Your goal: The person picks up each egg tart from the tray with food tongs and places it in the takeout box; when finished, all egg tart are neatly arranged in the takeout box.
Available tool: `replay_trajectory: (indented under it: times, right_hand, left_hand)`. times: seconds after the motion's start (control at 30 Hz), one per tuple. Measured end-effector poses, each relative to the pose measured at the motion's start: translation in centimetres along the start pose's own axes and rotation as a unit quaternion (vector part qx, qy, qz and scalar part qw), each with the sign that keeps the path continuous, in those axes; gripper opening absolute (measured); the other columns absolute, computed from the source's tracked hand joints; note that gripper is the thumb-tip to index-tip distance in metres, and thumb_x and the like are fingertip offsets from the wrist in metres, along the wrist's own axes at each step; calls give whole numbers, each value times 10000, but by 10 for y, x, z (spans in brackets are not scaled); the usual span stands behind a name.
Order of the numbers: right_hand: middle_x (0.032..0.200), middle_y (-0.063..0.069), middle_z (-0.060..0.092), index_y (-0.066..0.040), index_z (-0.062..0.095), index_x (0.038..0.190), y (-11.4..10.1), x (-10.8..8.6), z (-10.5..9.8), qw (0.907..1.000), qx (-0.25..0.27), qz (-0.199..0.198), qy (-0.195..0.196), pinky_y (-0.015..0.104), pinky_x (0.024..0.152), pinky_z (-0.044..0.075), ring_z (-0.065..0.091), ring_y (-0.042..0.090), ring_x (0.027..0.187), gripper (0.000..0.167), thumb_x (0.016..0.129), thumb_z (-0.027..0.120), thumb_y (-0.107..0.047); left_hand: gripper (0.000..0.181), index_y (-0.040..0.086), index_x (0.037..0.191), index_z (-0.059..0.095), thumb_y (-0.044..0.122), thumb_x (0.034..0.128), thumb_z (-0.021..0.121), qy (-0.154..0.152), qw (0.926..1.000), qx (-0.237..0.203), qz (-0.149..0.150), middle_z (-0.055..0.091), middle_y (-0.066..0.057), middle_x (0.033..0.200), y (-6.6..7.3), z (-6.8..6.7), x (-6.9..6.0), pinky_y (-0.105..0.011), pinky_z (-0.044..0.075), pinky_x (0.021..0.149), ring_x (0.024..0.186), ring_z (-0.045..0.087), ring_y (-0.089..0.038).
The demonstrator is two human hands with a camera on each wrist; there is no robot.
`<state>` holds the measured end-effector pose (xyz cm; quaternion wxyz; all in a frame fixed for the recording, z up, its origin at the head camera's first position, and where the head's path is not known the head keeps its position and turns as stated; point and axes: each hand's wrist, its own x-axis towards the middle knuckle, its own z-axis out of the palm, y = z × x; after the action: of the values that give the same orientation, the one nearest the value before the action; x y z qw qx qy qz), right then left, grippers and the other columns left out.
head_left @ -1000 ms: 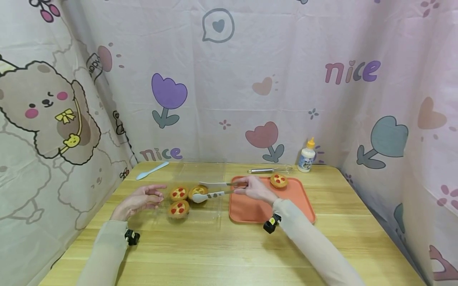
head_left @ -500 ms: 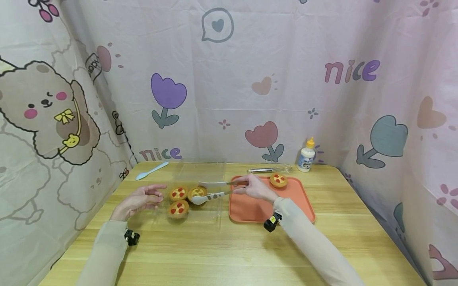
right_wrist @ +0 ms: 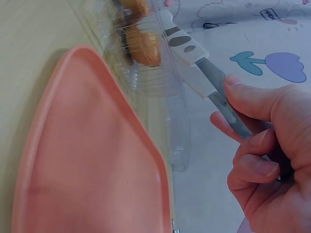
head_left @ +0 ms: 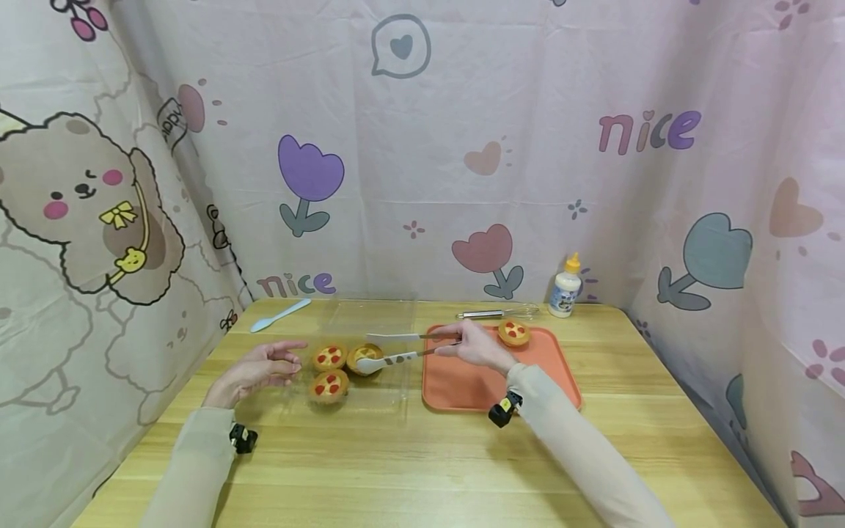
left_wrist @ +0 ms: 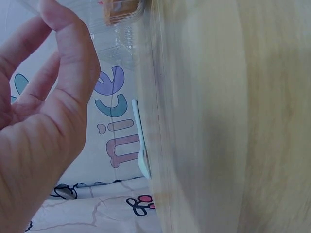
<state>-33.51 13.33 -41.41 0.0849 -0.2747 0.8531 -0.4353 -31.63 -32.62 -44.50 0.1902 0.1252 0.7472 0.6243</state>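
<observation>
The right hand (head_left: 477, 343) pinches the metal handles of white-tipped tongs (head_left: 396, 359) between thumb and fingers. The spread arms of the tongs reach over the clear plastic box (head_left: 383, 403), one tip in front of and one behind the rightmost egg tart (head_left: 361, 353). Two tarts topped with red pieces, a rear tart (head_left: 329, 357) and a front tart (head_left: 328, 386), sit beside it in the box. At the box's left side is the left hand (head_left: 254, 374); its bent thumb and finger appear to pinch the clear rim, faint in the left wrist view.
An orange tray (head_left: 462, 389) with one tart (head_left: 514, 333) lies right of the box. Behind are a whisk (head_left: 495, 314) and a yellow-capped bottle (head_left: 565, 290). A pale blue spoon (head_left: 280, 315) lies back left. The box's transparent lid (head_left: 370, 312) extends toward the curtain.
The right hand has shifted slightly right along the tongs, whose tips stay around the rightmost tart. The left hand and the box have kept their places.
</observation>
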Motion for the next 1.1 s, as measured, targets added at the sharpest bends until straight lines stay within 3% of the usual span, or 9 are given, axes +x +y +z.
replay_trajectory:
  times: [0.2,0.47,0.73,0.83,1.0,1.1]
  right_hand:
    - [1308,107,643,-138,656,1293,1,-1,2,10000,-64,-48,48,234,512,349,427,73,539,401,910,707,-244]
    - [1274,3,666,-198,647,1307,7,-4,-3,9999,-23,-161,-8,206,468,352,307,86,438,406,911,709,-256]
    - [1325,-72,632,-254,620,1340,13,-12,-12,9992,326,-209,-65,222,593,442,375,45,501,440,913,702,-315]
    - [1350,-49,618,-238,608,1354,17,-14,-15,9987,408,-316,-28,250,597,436,303,83,489,443,923,691,-298]
    - [1374,7,601,-216,626,1331,22,-18,-20,9970,720,-267,45,246,627,477,523,6,583,448,899,720,-289]
    - [1367,7,605,-243,630,1326,24,-23,-23,9978,644,-170,71,236,554,430,449,30,513,446,895,722,-313]
  left_hand:
    - [734,-64,1514,211,40,927,639,-22,10000,-10,-2,619,-108,1105,-1,0,1,-355,592,794,940,650,-206]
    - [733,-62,1514,215,46,927,641,4,10000,15,-28,610,-115,1112,0,1,0,-351,588,790,943,644,-204]
    - [721,-58,1512,226,45,930,639,27,10000,22,-47,606,-118,1113,0,1,0,-343,588,781,937,642,-206]
    - [714,-59,1510,231,42,930,636,21,10000,11,-28,605,-120,1114,0,1,0,-340,588,779,934,641,-203]
    - [698,-58,1510,232,39,938,621,18,10000,-6,6,602,-119,1116,0,1,-1,-346,590,787,932,643,-198]
    - [693,-61,1513,221,33,946,607,0,10000,11,30,596,-123,1121,-1,1,-1,-347,591,790,932,640,-194]
